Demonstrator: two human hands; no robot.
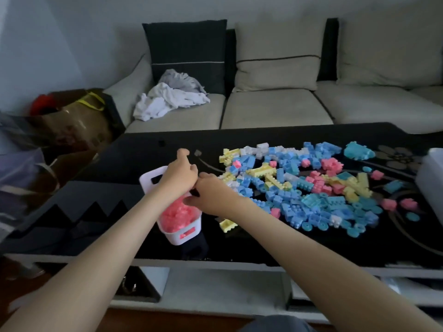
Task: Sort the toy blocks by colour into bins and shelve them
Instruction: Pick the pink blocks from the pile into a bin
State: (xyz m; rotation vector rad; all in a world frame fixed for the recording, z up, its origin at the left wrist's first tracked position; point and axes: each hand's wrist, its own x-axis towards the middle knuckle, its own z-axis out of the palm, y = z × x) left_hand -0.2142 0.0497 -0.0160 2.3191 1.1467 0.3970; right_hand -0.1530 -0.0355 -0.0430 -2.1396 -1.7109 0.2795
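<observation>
A white bin (178, 233) full of pink blocks (177, 218) stands on the black table (115, 161), left of a wide heap of blue, pink, yellow and white blocks (299, 188). My left hand (178, 174) hovers over the bin with fingers curled and thumb raised. My right hand (211, 194) sits right beside it, fingers curled, at the bin's right rim. The two hands meet fingertip to fingertip; whatever lies between them is hidden. A yellow block (227, 225) lies by my right wrist.
A beige sofa (275, 109) with cushions and crumpled white cloth (165, 101) runs behind the table. Bags (72, 121) crowd the floor at the left. A white container (431, 173) sits at the table's right edge. A teal moulded piece (358, 150) lies at the heap's far end.
</observation>
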